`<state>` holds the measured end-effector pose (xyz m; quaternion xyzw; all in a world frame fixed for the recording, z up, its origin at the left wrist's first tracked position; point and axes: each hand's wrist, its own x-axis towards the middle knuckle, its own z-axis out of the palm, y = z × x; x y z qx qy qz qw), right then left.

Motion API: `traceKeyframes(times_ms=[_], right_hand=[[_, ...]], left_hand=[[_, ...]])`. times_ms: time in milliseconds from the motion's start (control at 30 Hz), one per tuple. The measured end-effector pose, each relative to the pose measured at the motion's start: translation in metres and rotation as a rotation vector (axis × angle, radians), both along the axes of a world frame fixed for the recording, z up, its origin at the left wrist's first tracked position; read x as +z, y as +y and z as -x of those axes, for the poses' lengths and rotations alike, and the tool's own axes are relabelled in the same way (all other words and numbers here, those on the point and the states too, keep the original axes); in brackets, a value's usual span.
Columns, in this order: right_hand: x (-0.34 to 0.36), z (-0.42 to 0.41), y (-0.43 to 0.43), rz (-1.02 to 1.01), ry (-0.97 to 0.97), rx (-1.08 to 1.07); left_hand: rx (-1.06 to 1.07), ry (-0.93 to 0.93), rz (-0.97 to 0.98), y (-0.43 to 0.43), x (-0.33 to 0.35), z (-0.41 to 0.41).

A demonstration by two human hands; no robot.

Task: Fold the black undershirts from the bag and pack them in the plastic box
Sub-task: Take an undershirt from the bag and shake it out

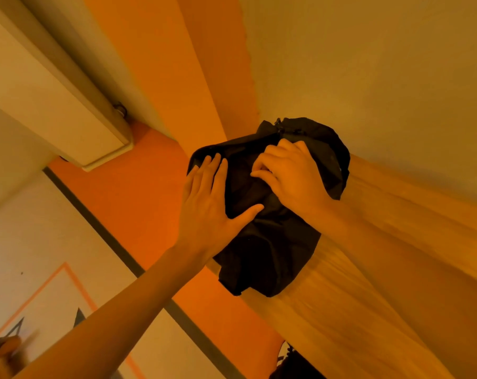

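Left hand (208, 206) lies flat on the black bundle (270, 250), fingers straight and close together, thumb spread out toward the other hand, palm pressing the cloth without gripping it. Right hand (289, 179), just beside it and past the left thumb, is clenched into the same cloth, its fingers curled in and bunching a fold of the fabric.

The bundle sits under both hands, crumpled and dark, and whether it is the bag or a shirt is hard to say. Its long axis runs roughly the way the left fingers point: the near end hangs back past the left wrist, and the far end rises beyond the right knuckles. At that far end, just past the right hand, a small zip-like fitting (279, 125) shows, pointing away from the person.

On the right hand's outer side a pale, streaked, blurred surface (396, 269) stretches back toward the person, and the bundle's edge lies against it. Well out beyond the left hand's little-finger side there is an orange wall (138, 203), and farther off that way a long white boxy unit (54, 86).
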<state>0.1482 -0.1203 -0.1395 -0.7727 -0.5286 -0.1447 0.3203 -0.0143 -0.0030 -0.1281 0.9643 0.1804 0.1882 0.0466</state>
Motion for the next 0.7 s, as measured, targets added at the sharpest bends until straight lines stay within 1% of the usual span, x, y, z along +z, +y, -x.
traceKeyframes(times_ms=[100, 167, 267, 367, 500, 567, 633, 700], right_hand=[[0.005, 0.003, -0.004, -0.024, 0.026, -0.005], [0.009, 0.004, -0.008, -0.057, 0.103, 0.007], [0.02, 0.002, -0.015, -0.124, 0.236, 0.044], [0.037, 0.002, -0.02, -0.171, 0.319, 0.052], [0.063, 0.009, -0.024, -0.198, 0.422, -0.018], [0.078, 0.014, -0.026, -0.23, 0.447, -0.033], [0.097, 0.016, -0.029, -0.281, 0.455, -0.046], [0.118, 0.015, -0.035, -0.38, 0.472, -0.083]], left_hand=[[-0.001, 0.0, 0.021, -0.001, 0.0, 0.0], [-0.004, -0.025, 0.041, -0.002, 0.002, 0.0], [-0.056, -0.131, 0.029, -0.002, 0.007, 0.0], [-0.102, -0.228, 0.016, -0.003, 0.013, -0.002], [-0.096, -0.276, 0.199, -0.006, 0.022, 0.0], [-0.143, -0.306, 0.251, -0.007, 0.031, -0.001], [-0.179, -0.363, 0.329, -0.01, 0.047, -0.006], [-0.175, -0.449, 0.456, -0.012, 0.071, -0.012]])
